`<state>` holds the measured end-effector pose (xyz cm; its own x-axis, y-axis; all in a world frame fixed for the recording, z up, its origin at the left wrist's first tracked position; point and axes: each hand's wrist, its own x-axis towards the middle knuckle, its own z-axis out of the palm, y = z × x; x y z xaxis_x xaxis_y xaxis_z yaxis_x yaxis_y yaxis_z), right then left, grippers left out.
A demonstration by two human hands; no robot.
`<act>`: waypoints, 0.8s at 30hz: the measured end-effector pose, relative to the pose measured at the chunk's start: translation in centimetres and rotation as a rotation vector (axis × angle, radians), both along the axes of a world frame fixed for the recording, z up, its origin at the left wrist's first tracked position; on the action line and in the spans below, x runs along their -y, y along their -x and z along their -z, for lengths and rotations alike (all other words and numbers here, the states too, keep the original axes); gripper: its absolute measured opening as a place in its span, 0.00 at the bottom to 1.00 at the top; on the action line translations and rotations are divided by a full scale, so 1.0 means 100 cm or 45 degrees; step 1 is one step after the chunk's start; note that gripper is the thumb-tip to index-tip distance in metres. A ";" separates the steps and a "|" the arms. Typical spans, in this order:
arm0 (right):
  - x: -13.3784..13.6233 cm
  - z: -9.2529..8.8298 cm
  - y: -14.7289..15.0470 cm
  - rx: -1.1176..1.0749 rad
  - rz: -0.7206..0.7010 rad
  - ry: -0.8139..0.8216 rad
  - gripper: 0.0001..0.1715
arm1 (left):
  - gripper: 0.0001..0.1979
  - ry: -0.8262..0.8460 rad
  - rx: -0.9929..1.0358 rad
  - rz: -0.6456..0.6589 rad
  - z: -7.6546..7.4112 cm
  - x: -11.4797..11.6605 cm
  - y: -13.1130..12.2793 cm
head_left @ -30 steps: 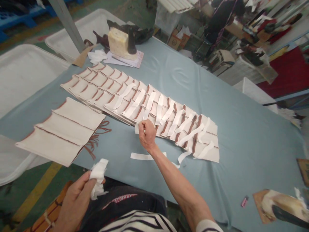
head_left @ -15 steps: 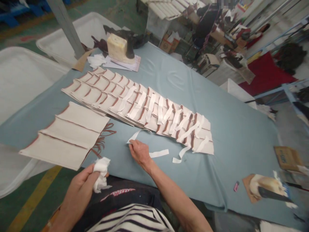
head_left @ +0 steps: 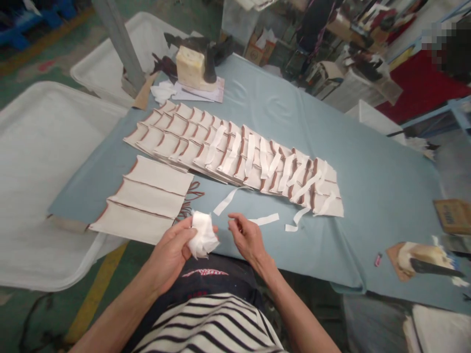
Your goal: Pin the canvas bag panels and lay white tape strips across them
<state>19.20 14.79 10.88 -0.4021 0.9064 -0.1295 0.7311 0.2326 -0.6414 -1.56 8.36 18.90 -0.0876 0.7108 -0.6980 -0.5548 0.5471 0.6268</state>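
Note:
A crumpled bundle of white cloth strips (head_left: pixel 203 235) is gripped in my left hand (head_left: pixel 174 247), at the table's front edge. My right hand (head_left: pixel 250 239) is just to its right, loosely curled with thumb and forefinger apart and nothing visible in it. Beyond my hands, a single white strip (head_left: pixel 225 202) lies on the blue-covered table, its far end at the row of panels. Overlapping cream panels with brown edging (head_left: pixel 191 130) run diagonally across the table, white strips laid over those on the right. A separate cream panel stack (head_left: pixel 147 201) with brown cords (head_left: pixel 191 193) sits left of my hands.
Two more loose strips, one flat (head_left: pixel 265 219) and one curled (head_left: pixel 297 219), lie to the right. A yellowish block (head_left: pixel 190 66) stands on papers at the far end. A tape dispenser-like object (head_left: pixel 423 262) rests at right. White tubs (head_left: pixel 40 181) flank the table's left side.
My right hand has let go of the strip, which now lies on the table, and has drawn back toward my left hand. The left hand has come right and up with the bundle.

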 end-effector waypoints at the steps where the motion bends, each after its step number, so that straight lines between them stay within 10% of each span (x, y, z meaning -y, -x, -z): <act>1: 0.003 -0.012 -0.001 -0.063 0.047 -0.040 0.17 | 0.26 -0.014 0.031 0.012 -0.004 -0.001 0.002; 9: 0.019 -0.085 0.007 -0.430 -0.031 -0.395 0.11 | 0.25 -0.149 0.201 0.062 -0.025 -0.009 -0.001; 24: 0.005 -0.108 -0.043 -0.457 -0.306 -0.891 0.18 | 0.17 -0.200 0.534 -0.028 -0.058 -0.031 -0.057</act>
